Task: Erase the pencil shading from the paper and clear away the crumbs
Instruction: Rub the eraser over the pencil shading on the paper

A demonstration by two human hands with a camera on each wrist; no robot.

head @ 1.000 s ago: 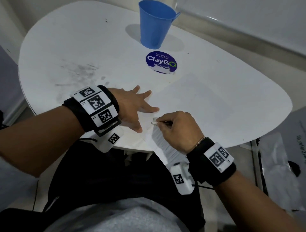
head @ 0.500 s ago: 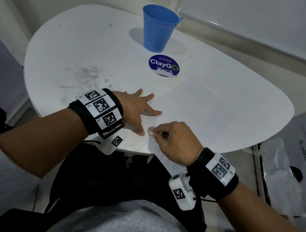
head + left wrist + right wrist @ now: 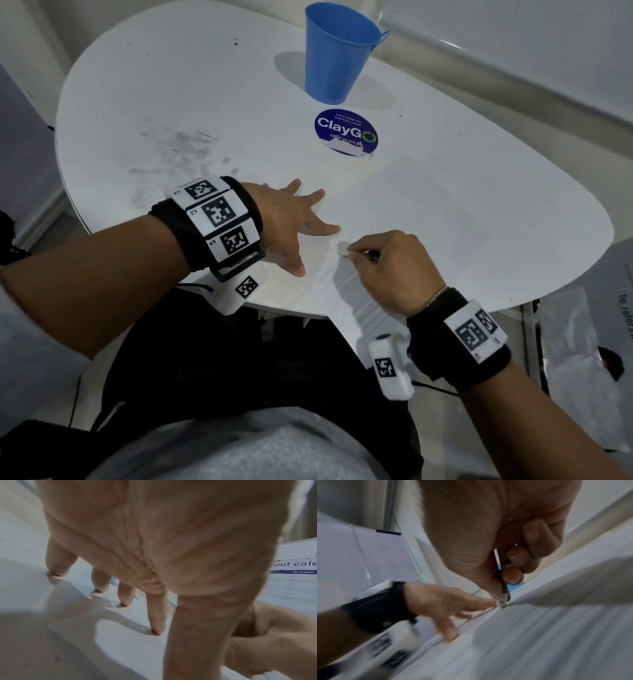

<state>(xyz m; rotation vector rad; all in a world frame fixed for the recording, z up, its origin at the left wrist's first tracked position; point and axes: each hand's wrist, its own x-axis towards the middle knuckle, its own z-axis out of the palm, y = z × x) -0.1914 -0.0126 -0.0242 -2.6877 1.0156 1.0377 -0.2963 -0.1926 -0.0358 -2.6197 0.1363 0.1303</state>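
A white sheet of paper (image 3: 428, 212) lies on the white table (image 3: 171, 85), its near corner hanging over the front edge. My left hand (image 3: 301, 222) lies flat on the sheet's left part, fingers spread and straight, and the left wrist view shows the fingertips (image 3: 157, 630) pressing down. Just to its right, my right hand (image 3: 356, 253) pinches a small eraser (image 3: 342, 248) and holds its tip on the paper. In the right wrist view the eraser (image 3: 502, 600) is whitish with a dark sleeve, next to the left hand (image 3: 440, 604). I cannot make out any shading or crumbs.
A blue cup (image 3: 337, 51) stands at the back of the table, with a round blue ClayGo sticker (image 3: 346, 132) in front of it. Grey smudges (image 3: 178, 147) mark the tabletop on the left. Printed sheets (image 3: 582, 342) lie lower down at the right.
The right hand drew the eraser in towards the left thumb, then pushed it away and to the right again. The left hand has stayed flat on the paper.
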